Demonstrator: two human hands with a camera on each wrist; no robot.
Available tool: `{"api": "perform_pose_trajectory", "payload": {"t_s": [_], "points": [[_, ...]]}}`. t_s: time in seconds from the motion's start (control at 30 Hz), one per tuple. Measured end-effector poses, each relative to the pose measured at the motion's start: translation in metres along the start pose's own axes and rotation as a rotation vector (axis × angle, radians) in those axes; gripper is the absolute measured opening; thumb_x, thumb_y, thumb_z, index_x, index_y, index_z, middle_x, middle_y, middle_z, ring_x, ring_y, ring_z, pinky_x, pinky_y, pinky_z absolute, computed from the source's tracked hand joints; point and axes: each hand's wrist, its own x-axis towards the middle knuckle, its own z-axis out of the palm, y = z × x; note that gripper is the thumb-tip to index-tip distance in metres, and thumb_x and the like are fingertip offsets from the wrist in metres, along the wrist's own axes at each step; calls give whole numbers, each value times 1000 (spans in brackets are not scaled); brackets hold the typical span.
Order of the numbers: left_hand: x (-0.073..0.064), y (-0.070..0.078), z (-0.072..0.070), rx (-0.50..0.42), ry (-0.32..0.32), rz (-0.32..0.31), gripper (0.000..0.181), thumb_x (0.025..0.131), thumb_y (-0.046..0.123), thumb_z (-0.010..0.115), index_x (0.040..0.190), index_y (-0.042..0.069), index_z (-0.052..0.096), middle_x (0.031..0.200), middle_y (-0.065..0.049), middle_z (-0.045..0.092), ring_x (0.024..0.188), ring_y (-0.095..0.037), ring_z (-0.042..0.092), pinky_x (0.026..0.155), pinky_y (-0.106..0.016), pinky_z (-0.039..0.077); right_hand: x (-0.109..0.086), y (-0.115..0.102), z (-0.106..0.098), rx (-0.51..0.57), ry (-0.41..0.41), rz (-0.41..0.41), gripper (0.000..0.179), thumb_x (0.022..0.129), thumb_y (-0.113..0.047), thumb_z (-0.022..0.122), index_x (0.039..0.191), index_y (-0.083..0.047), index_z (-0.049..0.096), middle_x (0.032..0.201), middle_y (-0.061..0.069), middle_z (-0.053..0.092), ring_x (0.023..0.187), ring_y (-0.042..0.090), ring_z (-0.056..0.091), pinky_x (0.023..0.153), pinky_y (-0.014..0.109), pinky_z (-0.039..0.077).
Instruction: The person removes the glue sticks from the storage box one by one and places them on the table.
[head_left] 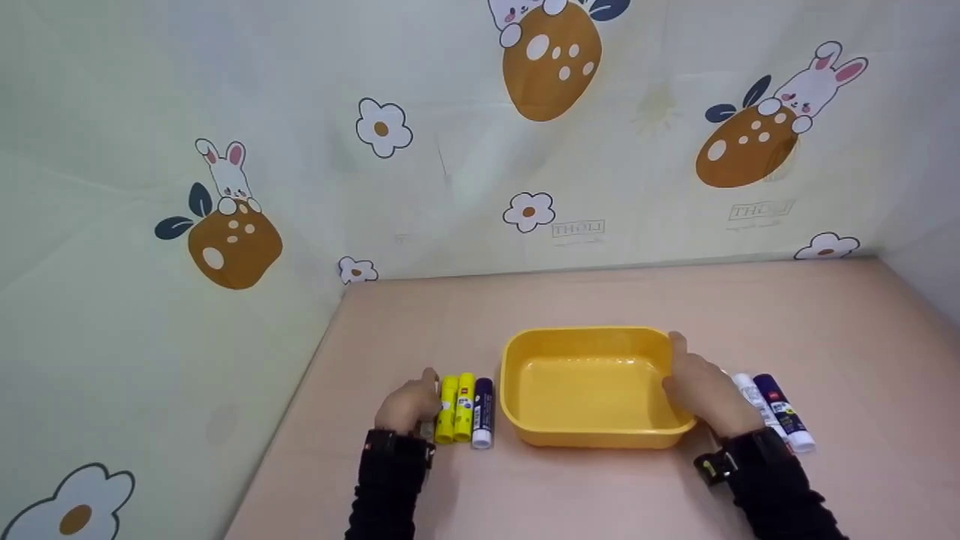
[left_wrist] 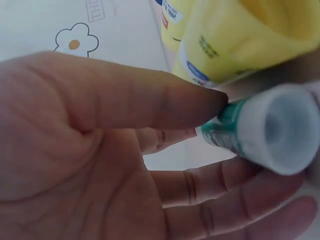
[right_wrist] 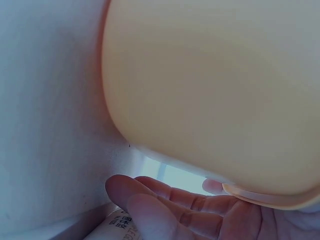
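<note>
In the left wrist view, my left hand (left_wrist: 115, 150) pinches a white and green glue stick (left_wrist: 220, 132) between thumb and fingers, its hollow white end facing the camera. Seen from the head, the left hand (head_left: 409, 405) is beside two yellow glue sticks (head_left: 455, 409) and a dark purple one (head_left: 483, 412) with a white end. My right hand (head_left: 709, 391) holds the right rim of a yellow basin (head_left: 600, 437), thumb over the inner side. The basin's outer wall (right_wrist: 210, 100) fills most of the right wrist view, with several fingers (right_wrist: 165, 197) below it.
Right of the basin lie a white glue stick (head_left: 759, 405) and a dark purple one (head_left: 787, 416), partly beside the right forearm. A pink-beige tabletop (head_left: 600, 495) extends to a patterned wall covering (head_left: 450, 202) at the back and left.
</note>
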Motion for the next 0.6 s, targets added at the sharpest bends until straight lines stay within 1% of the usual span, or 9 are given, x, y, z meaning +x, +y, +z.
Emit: {"api": "perform_pose_trajectory", "payload": {"t_s": [0.1, 0.2, 0.33, 0.53, 0.6], "points": [[0, 2, 1, 33, 6, 23, 42, 88, 6, 50, 129, 9, 43, 105, -15, 56, 86, -26, 51, 78, -42, 47, 0, 0, 0, -2, 0, 1, 66, 88, -7, 45, 141, 6, 8, 93, 22, 59, 71, 25, 54, 64, 36, 47], [-1, 3, 1, 47, 2, 33, 42, 88, 6, 49, 130, 9, 43, 109, -17, 53, 90, -27, 50, 84, -47, 46, 0, -1, 0, 4, -8, 12, 66, 88, -7, 45, 142, 6, 8, 94, 23, 58, 71, 24, 54, 64, 35, 47], [-2, 4, 1, 32, 0, 39, 45, 88, 6, 49, 132, 8, 42, 111, -18, 50, 90, -27, 48, 85, -48, 47, 0, -2, 0, 16, -22, 30, 67, 88, -7, 44, 142, 6, 7, 95, 23, 58, 71, 25, 54, 63, 34, 46], [-3, 5, 2, 29, 30, 62, 46, 86, 5, 51, 132, 7, 45, 111, -19, 50, 89, -27, 49, 83, -47, 47, 0, -1, 0, -13, -10, 14, 66, 89, -9, 46, 141, 6, 8, 94, 25, 58, 70, 26, 54, 62, 37, 47], [-3, 6, 3, 30, 37, 66, 46, 86, 4, 52, 131, 8, 45, 111, -19, 51, 89, -26, 49, 84, -47, 48, 1, -1, 0, -15, -11, 17, 66, 89, -9, 46, 141, 6, 8, 93, 24, 58, 69, 26, 54, 62, 36, 46]]}}
